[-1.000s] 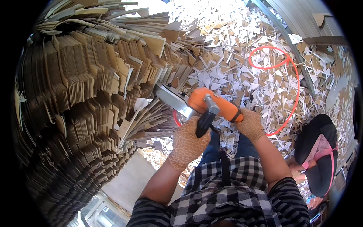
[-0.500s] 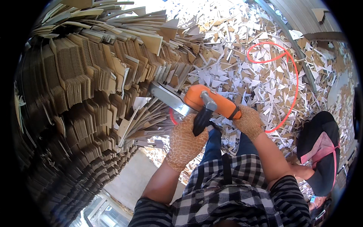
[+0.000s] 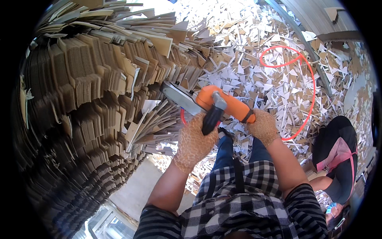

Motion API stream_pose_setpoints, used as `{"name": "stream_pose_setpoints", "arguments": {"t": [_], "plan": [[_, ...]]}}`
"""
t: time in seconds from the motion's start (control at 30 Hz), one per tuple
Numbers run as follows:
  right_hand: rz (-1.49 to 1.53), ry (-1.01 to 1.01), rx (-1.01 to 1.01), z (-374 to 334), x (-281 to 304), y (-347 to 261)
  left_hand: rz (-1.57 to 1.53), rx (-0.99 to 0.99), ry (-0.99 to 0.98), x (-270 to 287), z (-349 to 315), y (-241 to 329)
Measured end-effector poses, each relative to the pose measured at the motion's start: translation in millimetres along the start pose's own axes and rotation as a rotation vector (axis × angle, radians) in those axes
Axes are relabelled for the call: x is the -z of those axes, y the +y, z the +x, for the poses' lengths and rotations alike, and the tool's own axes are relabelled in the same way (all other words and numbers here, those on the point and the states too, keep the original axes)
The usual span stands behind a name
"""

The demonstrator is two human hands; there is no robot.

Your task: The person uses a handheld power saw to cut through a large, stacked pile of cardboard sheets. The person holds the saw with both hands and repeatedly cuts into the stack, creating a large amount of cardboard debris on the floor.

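Both my hands wear tan spotted gloves and grip one orange power tool with a flat metal head. My left hand is closed round its black side handle. My right hand wraps the rear end of the orange body. The metal head points left, its tip at the edge of the tall stacks of cut cardboard; whether it touches them I cannot tell. Just below the head, loose cardboard strips fan out from the stack.
White and brown cardboard scraps cover the floor. A red hose loops across them on the right. Another person in dark clothing bends at the right. Further cardboard stacks stand at the upper right.
The tool and both hands have shifted very slightly, the orange body a little upward. My hold is the same. The person at the right has moved slightly.
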State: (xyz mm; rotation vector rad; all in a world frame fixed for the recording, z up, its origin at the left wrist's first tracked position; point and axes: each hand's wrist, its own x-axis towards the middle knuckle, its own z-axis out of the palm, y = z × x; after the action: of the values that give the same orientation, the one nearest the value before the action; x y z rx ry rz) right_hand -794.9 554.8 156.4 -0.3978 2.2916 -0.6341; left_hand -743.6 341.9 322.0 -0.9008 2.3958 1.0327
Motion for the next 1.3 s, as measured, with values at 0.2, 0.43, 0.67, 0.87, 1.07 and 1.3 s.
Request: {"name": "stream_pose_setpoints", "arguments": {"t": [0.2,0.43,0.67,0.87,1.07,1.3], "plan": [[-0.025,-0.038,-0.041,-3.7,-13.0,17.3,0.030,0.030,-0.101,-17.3,22.2,-21.6],[-0.016,-0.053,0.010,7.3,-10.4,13.0,-0.040,0.023,-0.049,-15.1,2.3,-6.3],[0.006,-0.039,0.006,21.8,-8.4,-4.4,0.052,0.096,-0.071,-0.1,26.0,-8.9],[-0.005,-0.057,-0.020,9.6,-3.0,-1.9,0.006,0.019,-0.039,-8.9,14.3,-11.7],[-0.057,-0.108,-0.084,26.3,-12.2,1.4,-0.004,0.075,-0.108,-12.4,42.0,-25.1],[-0.041,-0.069,-0.082,37.7,-38.1,28.8,-0.031,0.003,-0.075,-47.0,59.4,-51.4]]}}
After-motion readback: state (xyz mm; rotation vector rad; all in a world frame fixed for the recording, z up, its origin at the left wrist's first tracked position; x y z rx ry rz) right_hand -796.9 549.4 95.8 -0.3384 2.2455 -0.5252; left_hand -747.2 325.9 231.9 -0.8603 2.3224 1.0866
